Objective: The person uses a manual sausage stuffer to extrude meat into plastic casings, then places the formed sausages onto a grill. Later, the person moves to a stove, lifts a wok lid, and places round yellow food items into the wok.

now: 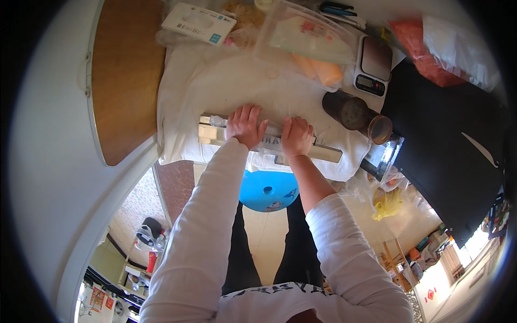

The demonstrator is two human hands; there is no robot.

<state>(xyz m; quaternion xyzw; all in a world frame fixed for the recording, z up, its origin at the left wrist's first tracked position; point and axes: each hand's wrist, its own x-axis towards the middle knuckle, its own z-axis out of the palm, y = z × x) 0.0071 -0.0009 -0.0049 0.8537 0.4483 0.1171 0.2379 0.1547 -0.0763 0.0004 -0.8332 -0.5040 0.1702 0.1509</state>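
On a table covered with a pale cloth (190,76), metal bars (325,153) lie near the front edge, with a crumpled clear plastic bag (272,141) bearing dark print over and between them. My left hand (245,127) rests on the left part of the bag and bars, fingers spread and pointing away from me. Farther right, my right hand (297,136) lies over the same bag and bars, its fingers curled down over the far side. What lies under the palms is hidden, and whether the right fingers grip anything cannot be told.
At the right are a dark cylindrical bottle (351,111), a digital scale (373,66) and a black panel (448,149). A clear plastic box (309,36) and a printed carton (198,23) stand at the back. Below the table edge is a blue round object (268,198).
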